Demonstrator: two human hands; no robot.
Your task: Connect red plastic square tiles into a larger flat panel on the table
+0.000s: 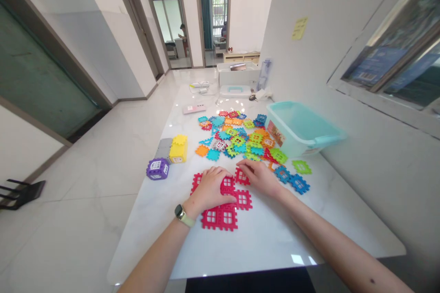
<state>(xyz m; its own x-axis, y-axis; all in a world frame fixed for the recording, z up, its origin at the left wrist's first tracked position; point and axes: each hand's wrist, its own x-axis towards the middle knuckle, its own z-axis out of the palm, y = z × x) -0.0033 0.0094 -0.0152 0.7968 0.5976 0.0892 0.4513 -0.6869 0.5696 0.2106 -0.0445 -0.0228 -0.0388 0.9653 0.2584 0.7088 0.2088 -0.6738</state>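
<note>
Several red interlocking window panels (220,218) lie flat on the table, joined along their toothed edges. My left hand (208,191), with a watch on its wrist, is over the upper part of this group. Its fingers and thumb are curled round the panels and hide some of them. At the upper right of the group, my right hand (259,176) pinches a single red window panel (242,176) by its right side. That panel lies close beside the joined ones; whether their teeth are locked I cannot tell.
A pile of colourful panels (240,139) spreads beyond my hands. Purple (158,169), yellow (178,150) and grey (164,149) built cubes stand at left. An aqua bin (292,139) stands at right by the wall. Blue panels (299,184) lie near my right forearm.
</note>
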